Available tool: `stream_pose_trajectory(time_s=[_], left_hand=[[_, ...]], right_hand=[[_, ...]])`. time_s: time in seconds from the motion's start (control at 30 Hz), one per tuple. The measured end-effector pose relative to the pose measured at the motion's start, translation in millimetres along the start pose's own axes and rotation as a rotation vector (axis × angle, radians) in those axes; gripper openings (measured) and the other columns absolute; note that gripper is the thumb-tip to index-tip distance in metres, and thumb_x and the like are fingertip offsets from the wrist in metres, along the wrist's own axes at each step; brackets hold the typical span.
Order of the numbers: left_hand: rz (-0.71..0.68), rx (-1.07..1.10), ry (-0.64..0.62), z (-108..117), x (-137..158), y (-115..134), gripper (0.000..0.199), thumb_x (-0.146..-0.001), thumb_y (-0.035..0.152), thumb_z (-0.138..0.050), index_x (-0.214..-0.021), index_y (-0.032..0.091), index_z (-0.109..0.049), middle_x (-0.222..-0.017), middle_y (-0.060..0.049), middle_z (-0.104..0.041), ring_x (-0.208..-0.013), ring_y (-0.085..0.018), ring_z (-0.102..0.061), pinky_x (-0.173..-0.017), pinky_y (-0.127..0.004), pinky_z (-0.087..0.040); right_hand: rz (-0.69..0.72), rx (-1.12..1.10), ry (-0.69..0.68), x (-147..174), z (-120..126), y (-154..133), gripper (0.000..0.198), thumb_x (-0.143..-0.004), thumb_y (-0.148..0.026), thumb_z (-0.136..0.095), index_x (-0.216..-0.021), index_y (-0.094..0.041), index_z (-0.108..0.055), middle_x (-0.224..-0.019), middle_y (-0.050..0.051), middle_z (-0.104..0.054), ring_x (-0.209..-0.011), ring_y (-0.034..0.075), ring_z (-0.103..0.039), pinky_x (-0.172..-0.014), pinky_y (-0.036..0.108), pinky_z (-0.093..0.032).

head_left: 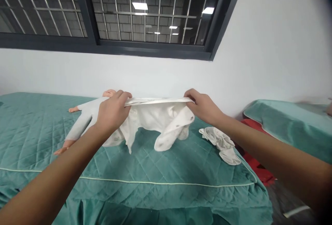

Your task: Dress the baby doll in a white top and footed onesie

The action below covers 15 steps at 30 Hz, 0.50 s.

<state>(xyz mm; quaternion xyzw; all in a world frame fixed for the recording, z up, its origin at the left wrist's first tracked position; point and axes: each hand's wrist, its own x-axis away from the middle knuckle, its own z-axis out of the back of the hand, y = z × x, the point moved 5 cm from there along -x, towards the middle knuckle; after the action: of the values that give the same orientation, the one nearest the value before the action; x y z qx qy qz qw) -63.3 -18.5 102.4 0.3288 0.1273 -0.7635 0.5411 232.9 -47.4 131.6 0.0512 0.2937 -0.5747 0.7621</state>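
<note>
Background: white wall [272,45] with a dark-framed, barred window [155,47] above; below it, a green quilted bedspread [160,169] with a pale piped edge. The white garment [155,118] is at centre, raised over the bedspread, its upper edge drawn nearly straight and level between my hands. Grip: my left hand [115,109] pinches the left end of that edge, my right hand [203,105] the right end; both are closed on cloth and set well apart. The lower part hangs in loose folds, a rounded flap at right showing a few small dark marks; whether its lowest points touch the bedspread, I cannot tell. Handling estimate: light, soft, limp, unlikely to slip or break, but apt to sag or fold wherever unsupported. Best hold, in my judgement, is a fingertip pinch near both ends of the upper edge, with even, mild tension. Nearby: a doll [92,109] lies at left, partly behind my left hand; a crumpled patterned cloth [219,140] lies at right.
</note>
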Motion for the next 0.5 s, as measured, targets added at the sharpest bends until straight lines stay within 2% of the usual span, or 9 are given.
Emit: stream_pose_trajectory(time_s=[0.13,0.23,0.33,0.4,0.5], left_hand=[[0.275,0.401,-0.065,-24,10,-37,0.025,-0.083,0.037,-0.05,-0.097,0.023,-0.067,-0.098,-0.002,-0.07,-0.093,-0.022,-0.063,-0.081,-0.029,-0.047],[0.359,0.537,-0.122,-28,16,-42,0.027,-0.08,0.043,-0.054,-0.089,0.022,-0.068,-0.091,-0.001,-0.071,-0.092,-0.022,-0.063,-0.082,-0.03,-0.047],[0.377,0.569,-0.231,-32,12,-36,0.028,-0.079,0.046,-0.055,-0.085,0.021,-0.067,-0.085,-0.001,-0.072,-0.087,-0.022,-0.064,-0.079,-0.03,-0.047],[0.352,0.523,-0.316,-43,5,-33,0.03,-0.079,0.048,-0.056,-0.087,0.021,-0.067,-0.086,-0.001,-0.072,-0.087,-0.023,-0.065,-0.079,-0.03,-0.046],[0.308,0.346,-0.414,-77,-3,-30,0.035,-0.082,0.051,-0.053,-0.097,0.023,-0.068,-0.096,-0.004,-0.073,-0.094,-0.025,-0.065,-0.083,-0.031,-0.046]], right_hand=[[-0.145,-0.151,-0.03,25,-1,33,0.025,-0.084,-0.021,-0.043,-0.096,-0.022,-0.064,-0.09,0.0,-0.068,-0.079,0.016,-0.06,-0.07,0.027,-0.041],[-0.247,-0.198,-0.019,40,5,54,0.026,-0.084,-0.025,-0.046,-0.101,-0.023,-0.066,-0.093,0.0,-0.069,-0.082,0.017,-0.062,-0.07,0.026,-0.044],[-0.35,-0.181,-0.025,44,6,75,0.028,-0.086,-0.034,-0.049,-0.107,-0.025,-0.066,-0.091,0.0,-0.07,-0.075,0.017,-0.062,-0.063,0.026,-0.046],[-0.374,-0.121,-0.087,39,-2,88,0.029,-0.087,-0.036,-0.048,-0.108,-0.026,-0.065,-0.089,0.0,-0.07,-0.072,0.018,-0.062,-0.063,0.027,-0.046],[-0.31,0.028,-0.194,25,-30,99,0.03,-0.089,-0.029,-0.043,-0.111,-0.026,-0.064,-0.099,0.003,-0.071,-0.088,0.021,-0.064,-0.077,0.031,-0.048]])
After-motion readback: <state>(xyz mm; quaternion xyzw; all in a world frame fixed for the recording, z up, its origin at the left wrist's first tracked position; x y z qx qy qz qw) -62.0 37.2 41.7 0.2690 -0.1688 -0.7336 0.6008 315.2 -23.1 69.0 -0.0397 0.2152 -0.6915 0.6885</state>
